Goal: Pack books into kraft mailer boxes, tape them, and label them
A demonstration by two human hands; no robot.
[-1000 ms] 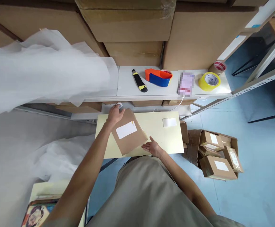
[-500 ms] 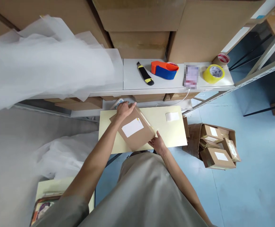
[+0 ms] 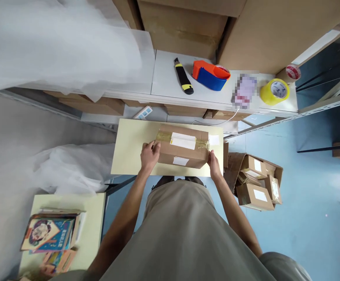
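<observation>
left hand (image 3: 150, 158) and right hand (image 3: 214, 166) grip opposite ends of cardboard box (image 3: 184, 153), on or just over worktop (image 3: 130, 146), can't tell; white labels (image 3: 183, 141) on top and side, print too small to read. farther, shelf (image 3: 164, 78) with yellow tape roll (image 3: 266, 93).

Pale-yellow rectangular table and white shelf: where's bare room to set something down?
Largest patch: left end of the table, bordered by its left edge, left hand and brown cardboard box. Narrower: the shelf, between white translucent sheeting and black-and-yellow utility knife. Crowded: table's right end, with box, right hand and white paper slip; shelf right of the knife.
</observation>
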